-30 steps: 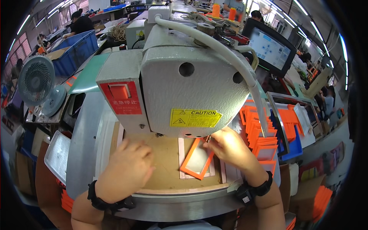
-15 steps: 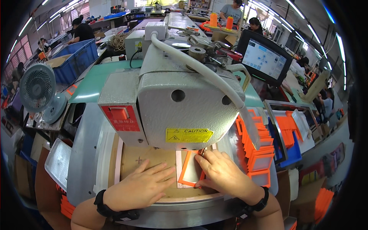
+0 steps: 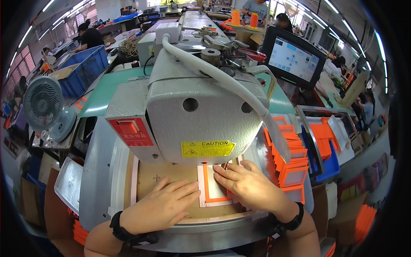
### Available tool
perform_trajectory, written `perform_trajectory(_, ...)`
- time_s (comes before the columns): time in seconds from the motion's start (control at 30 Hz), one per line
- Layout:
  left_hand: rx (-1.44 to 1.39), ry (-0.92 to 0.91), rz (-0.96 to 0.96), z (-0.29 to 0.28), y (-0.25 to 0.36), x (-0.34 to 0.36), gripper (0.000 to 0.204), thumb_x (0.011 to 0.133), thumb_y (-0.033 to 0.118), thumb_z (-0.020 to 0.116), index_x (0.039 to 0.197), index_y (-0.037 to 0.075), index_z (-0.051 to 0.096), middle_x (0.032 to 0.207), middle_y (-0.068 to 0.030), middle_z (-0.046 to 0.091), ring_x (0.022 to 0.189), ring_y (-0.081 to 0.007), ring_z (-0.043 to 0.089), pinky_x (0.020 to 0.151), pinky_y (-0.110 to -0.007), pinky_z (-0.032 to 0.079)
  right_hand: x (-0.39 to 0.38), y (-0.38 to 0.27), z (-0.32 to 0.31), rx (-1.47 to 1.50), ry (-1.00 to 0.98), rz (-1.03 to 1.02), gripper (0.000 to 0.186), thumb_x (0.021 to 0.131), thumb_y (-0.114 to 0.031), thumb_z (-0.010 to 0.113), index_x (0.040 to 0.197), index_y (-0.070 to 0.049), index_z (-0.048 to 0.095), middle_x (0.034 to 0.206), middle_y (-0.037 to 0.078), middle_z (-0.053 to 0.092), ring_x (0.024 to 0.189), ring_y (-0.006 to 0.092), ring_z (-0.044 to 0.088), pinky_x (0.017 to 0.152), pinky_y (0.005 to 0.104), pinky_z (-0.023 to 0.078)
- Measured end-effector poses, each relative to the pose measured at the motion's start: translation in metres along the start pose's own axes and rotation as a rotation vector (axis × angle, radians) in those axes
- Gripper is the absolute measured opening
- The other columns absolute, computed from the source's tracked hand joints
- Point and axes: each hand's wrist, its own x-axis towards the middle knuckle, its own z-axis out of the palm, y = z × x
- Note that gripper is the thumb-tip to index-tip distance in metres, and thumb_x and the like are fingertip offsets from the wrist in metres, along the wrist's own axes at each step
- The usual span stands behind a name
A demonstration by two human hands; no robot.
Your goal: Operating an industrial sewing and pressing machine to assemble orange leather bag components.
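Note:
A small orange-edged rectangular piece with a pale panel lies on a white-pink strip frame set in the brown board under the machine head. My left hand is flat on the board, fingers stretched, tips close to the left edge of that strip frame. My right hand rests over the right part of the orange-edged piece, fingers apart and pressing down, grasping nothing that I can see. The piece's right side is hidden by this hand. A small metal part by the fingertips is mostly covered.
The grey machine head hangs close above my fingers, with a red stop switch on its left. Stacked orange-edged pieces stand at the right, near a blue tray. A metal tray and fan are left.
The orange-edged piece has gone from tilted to squared up on the strip frame. My right hand has shifted from gripping its edge to lying over it. My left hand has barely moved.

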Motion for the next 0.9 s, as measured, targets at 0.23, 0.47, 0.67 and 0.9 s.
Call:
perform_trajectory(0.23,0.043,0.015,-0.001,-0.002,0.003,0.005,0.062,0.088,0.027,0.067,0.142,0.004,0.046,0.151,-0.014,0.04,0.131,-0.0329,0.045,0.105,-0.054,0.036,-0.001,-0.004,-0.001,-0.161,-0.04,-0.033,0.054,0.08,-0.014,0.065,0.133,-0.006,0.058,0.144,0.006,0.053,0.129,0.0215,0.051,0.107,0.0527,0.036)
perform_trajectory(0.47,0.139,0.066,-0.061,-0.006,0.004,0.031,0.067,0.086,0.037,0.069,0.14,0.002,0.048,0.149,-0.0123,0.043,0.109,-0.0278,0.053,0.092,-0.044,0.041,0.002,-0.001,-0.005,-0.071,-0.085,-0.045,0.056,0.078,-0.01,0.064,0.134,-0.004,0.057,0.143,0.009,0.054,0.129,0.0228,0.054,0.113,0.0523,0.029)
perform_trajectory(0.67,0.194,0.183,-0.094,0.01,0.005,0.05,0.074,0.082,0.047,0.07,0.137,0.001,0.051,0.139,-0.0124,0.051,0.108,-0.0267,0.053,0.091,-0.043,0.04,0.001,0.008,0.001,0.107,0.022,-0.015,0.045,0.08,-0.018,0.071,0.123,-0.006,0.066,0.136,0.007,0.059,0.123,0.0198,0.057,0.109,0.0496,0.034)
perform_trajectory(0.9,0.171,0.175,-0.106,0.013,0.004,0.052,0.073,0.081,0.047,0.072,0.135,0.002,0.053,0.136,-0.0142,0.052,0.123,-0.029,0.049,0.101,-0.045,0.035,0.004,0.015,0.016,0.336,0.166,0.267,0.03,0.08,-0.017,0.072,0.106,-0.001,0.07,0.114,0.012,0.062,0.113,0.0311,0.055,0.099,0.0495,0.039)
